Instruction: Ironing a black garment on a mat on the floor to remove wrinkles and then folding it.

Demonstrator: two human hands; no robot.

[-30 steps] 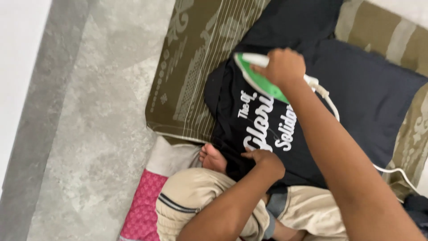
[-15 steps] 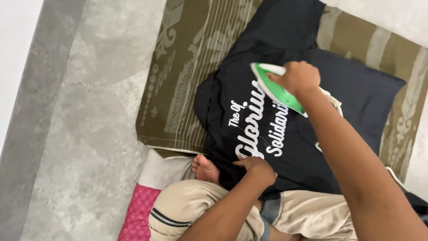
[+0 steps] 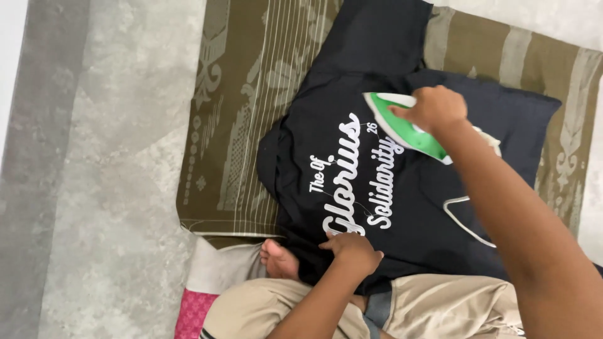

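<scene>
Item: black cotton T-shirt (image 3: 377,188) with white script, spread flat on olive patterned cloth (image 3: 239,125) on the floor. My right hand (image 3: 433,110) grips green-and-white iron (image 3: 402,129), far right; my left hand (image 3: 352,248) presses fingers flat on near hem.

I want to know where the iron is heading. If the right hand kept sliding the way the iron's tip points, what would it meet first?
Probably only more black shirt, then the olive patterned cloth.
</scene>
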